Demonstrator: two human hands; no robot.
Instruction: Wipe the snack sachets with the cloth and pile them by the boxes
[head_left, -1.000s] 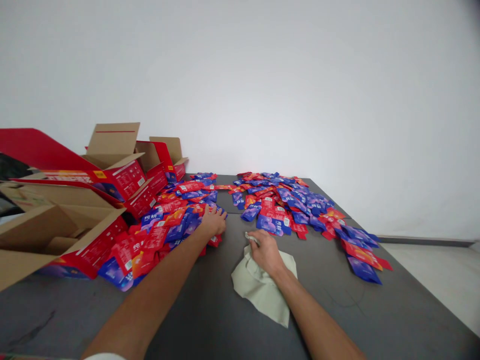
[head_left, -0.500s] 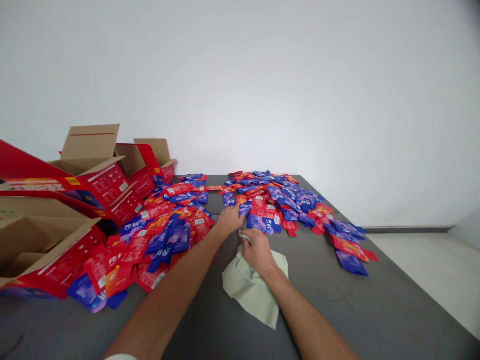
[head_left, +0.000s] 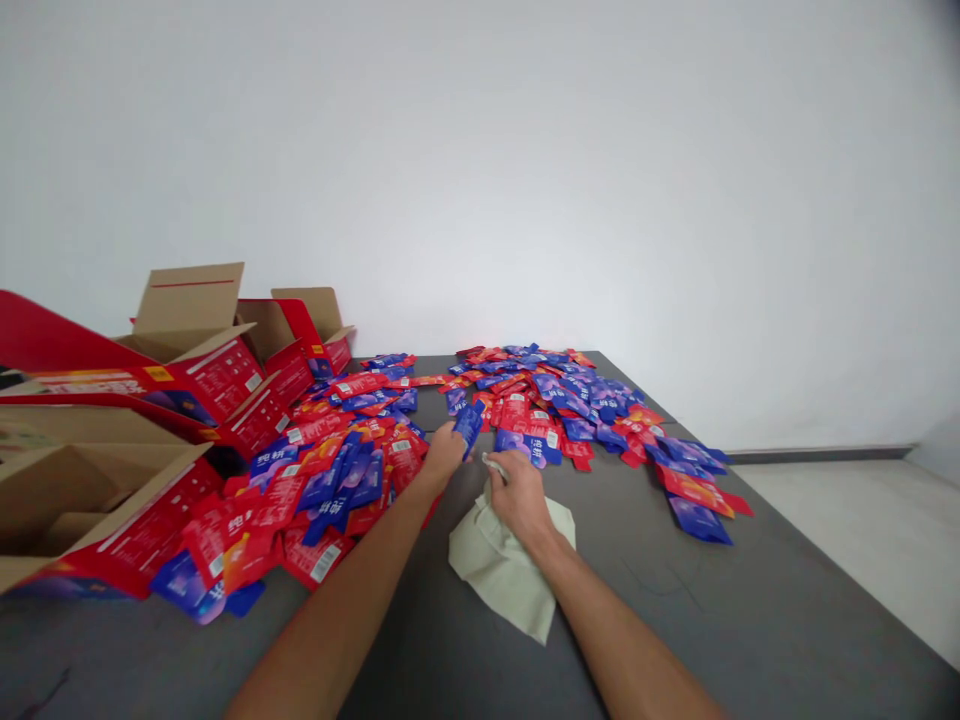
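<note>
In my left hand point(head_left: 445, 454) is a blue packet point(head_left: 469, 427), gripped by its near end and tilted up off the table. My right hand point(head_left: 517, 492) is closed on a pale green cloth point(head_left: 501, 570); a bunched bit of it pokes out past the fingers, and the rest spreads over the table under the wrist. Just beyond both hands lies a heap of red and blue packets point(head_left: 577, 388). Another heap of packets point(head_left: 330, 480) lies to the left of my left forearm.
Open red cardboard boxes point(head_left: 161, 510) stand along the left side, flaps up. A few packets point(head_left: 697, 490) lie near the right edge of the dark table point(head_left: 645, 620). Behind the table rises a white wall point(head_left: 525, 180).
My left hand has taken hold of a blue packet from the near edge of the far heap and drawn it left and toward me. My right hand has barely moved with the cloth.
</note>
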